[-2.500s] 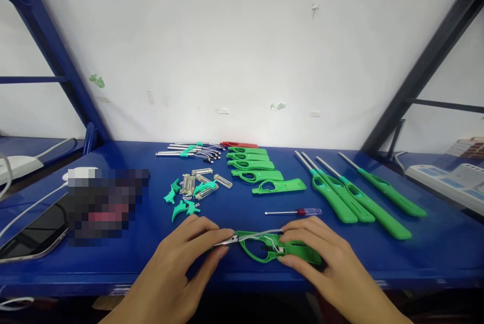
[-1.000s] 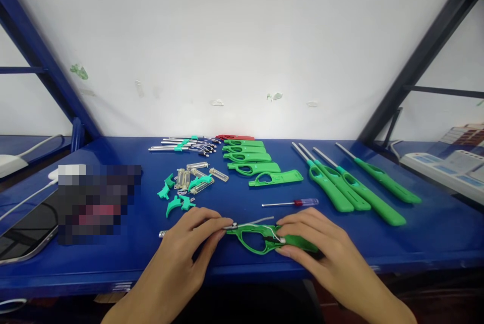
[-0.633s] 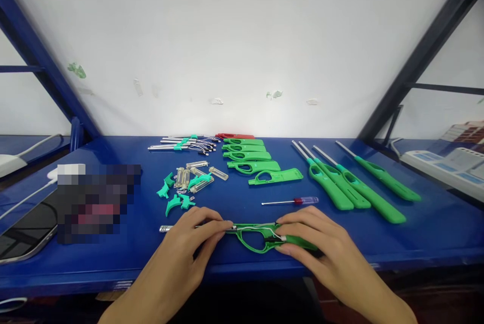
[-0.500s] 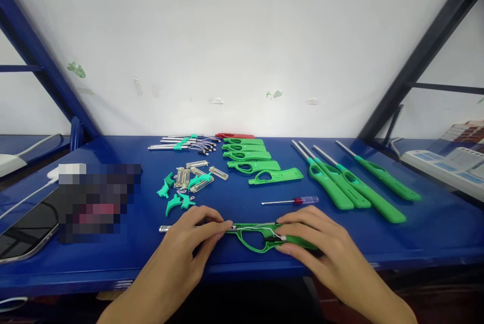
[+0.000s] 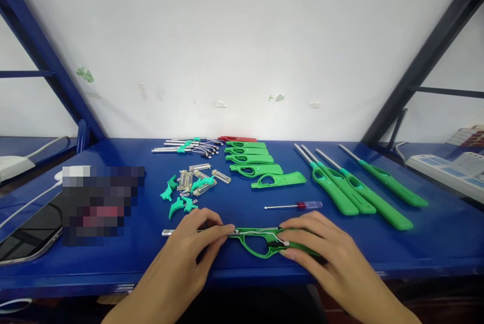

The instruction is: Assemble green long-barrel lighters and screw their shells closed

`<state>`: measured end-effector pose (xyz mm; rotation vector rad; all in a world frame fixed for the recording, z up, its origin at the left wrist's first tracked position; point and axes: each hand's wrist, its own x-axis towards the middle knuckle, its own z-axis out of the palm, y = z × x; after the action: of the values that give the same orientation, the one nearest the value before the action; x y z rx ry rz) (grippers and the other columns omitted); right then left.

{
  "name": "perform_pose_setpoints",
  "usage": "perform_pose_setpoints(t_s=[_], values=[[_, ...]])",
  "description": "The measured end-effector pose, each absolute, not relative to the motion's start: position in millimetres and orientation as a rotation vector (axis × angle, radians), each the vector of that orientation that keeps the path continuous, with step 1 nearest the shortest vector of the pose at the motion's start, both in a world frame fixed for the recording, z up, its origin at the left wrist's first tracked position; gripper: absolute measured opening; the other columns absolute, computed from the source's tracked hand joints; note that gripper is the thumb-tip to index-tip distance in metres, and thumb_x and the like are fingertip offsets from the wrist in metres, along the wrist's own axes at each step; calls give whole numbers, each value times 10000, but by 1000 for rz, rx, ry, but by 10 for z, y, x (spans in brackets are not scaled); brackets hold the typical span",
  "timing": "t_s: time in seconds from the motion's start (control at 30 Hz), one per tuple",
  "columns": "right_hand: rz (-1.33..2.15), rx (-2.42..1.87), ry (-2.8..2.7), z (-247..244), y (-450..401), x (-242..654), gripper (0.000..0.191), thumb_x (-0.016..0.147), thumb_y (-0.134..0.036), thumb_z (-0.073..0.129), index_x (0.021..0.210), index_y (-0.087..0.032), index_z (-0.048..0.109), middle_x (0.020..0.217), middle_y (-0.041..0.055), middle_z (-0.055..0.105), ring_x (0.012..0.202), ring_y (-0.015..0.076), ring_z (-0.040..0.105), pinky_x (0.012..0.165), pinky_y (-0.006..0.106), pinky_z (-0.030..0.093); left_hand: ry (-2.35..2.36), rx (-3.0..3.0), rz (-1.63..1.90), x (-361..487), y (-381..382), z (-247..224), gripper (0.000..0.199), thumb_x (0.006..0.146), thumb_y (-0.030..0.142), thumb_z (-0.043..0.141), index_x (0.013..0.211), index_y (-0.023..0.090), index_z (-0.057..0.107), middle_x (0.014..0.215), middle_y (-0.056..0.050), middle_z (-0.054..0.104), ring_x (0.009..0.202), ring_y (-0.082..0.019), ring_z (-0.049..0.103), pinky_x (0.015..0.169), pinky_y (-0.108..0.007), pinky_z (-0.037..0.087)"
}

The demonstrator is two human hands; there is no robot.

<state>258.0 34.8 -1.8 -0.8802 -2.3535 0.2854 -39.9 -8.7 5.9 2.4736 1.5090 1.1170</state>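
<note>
Dark-screened phone at worktop's left edge. Wired rods bundled near back edge, left of centre; turquoise triggers and clear tanks loose in front of them. Left hand by front edge, grip pinching a metal tube at the nose of an open green half-shell. Half-shell lies near middle of front edge, white wire inside. Screwdriver just behind. Right hand: grip clasping half-shell's handle end, thumb underneath. Four green lighters toward right edge, rods pointing to back edge.
</note>
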Motion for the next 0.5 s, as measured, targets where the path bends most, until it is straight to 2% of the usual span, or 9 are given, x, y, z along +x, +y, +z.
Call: perform_pose_setpoints(t_s=[0.13, 0.23, 0.37, 0.5], values=[[225, -850, -2361, -43, 376, 2577, 144, 1064, -325, 651, 1158, -336, 760, 1158, 7, 784, 1063, 231, 733, 941, 368, 617, 1675, 2462, 1220, -657, -31, 111, 300, 1066, 340, 610, 1349, 333, 708, 1232, -39, 705, 1063, -199, 741, 919, -295, 616], [188, -841, -2373, -68, 403, 2567, 137, 1058, -327, 662, 1157, -331, 757, 1152, 6, 788, 1031, 229, 742, 932, 360, 625, 1817, 2552, 1283, -995, 70, 190, 263, 1074, 379, 581, 1251, 306, 762, 1165, -54, 734, 1057, -238, 723, 952, -355, 596], [160, -836, -2351, -90, 419, 2560, 131, 1060, -362, 658, 1140, -348, 761, 1134, 1, 792, 1032, 233, 749, 933, 357, 629, 1907, 2648, 997, -1314, 190, 211, 308, 1051, 488, 594, 1189, 304, 798, 1169, -74, 759, 1056, -301, 708, 949, -459, 581], [154, -834, -2346, -88, 407, 2568, 122, 1050, -361, 671, 1129, -349, 764, 1126, 2, 795, 1021, 240, 754, 910, 359, 638, 1888, 2650, 875, -1355, 263, 162, 385, 1042, 580, 580, 1170, 300, 812, 1185, -85, 770, 1084, -325, 708, 937, -484, 582]])
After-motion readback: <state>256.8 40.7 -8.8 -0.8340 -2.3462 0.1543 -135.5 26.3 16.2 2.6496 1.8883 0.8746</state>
